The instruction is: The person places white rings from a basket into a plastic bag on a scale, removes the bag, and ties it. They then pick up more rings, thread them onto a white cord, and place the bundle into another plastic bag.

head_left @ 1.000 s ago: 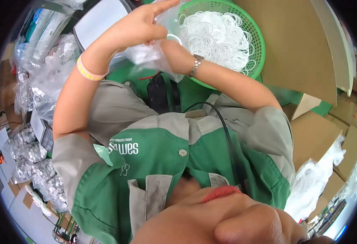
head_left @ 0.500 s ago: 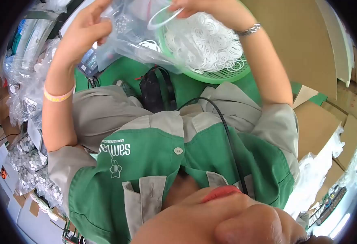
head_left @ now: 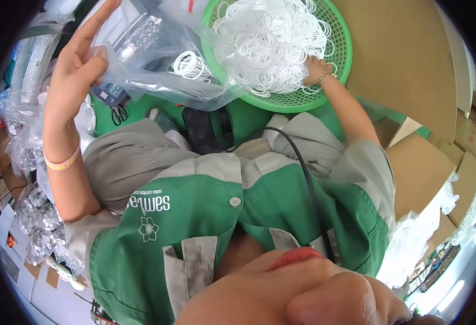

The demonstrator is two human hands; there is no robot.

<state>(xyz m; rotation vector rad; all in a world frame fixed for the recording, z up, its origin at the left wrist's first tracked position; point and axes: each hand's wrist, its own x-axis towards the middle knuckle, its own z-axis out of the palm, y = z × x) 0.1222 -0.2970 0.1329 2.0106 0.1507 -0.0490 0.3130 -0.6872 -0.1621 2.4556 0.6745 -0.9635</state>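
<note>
My left hand (head_left: 81,70) is at the left edge of a clear plastic bag (head_left: 146,86). Its index finger points up and away, while the thumb and the bent fingers pinch the bag's film. Inside the bag lies a loose bunch of white rings (head_left: 189,65). My right hand (head_left: 317,71) reaches into a green basket (head_left: 342,32), at the right side of a heap of thin white rings (head_left: 270,46). Its fingers are curled against the rings, with the tips partly hidden. The bag's right side overlaps the basket's rim.
A grey device with keys (head_left: 110,93) and black-handled scissors (head_left: 120,115) are beyond my left knee. A black bag (head_left: 203,130) sits on the green floor between my legs. Cardboard (head_left: 395,54) stands at the right; bags of metallic discs (head_left: 40,222) lie at the left.
My right hand, which held a white ring over the bag, is now down in the basket without that ring. My left hand has moved left, and the bag is spread wider.
</note>
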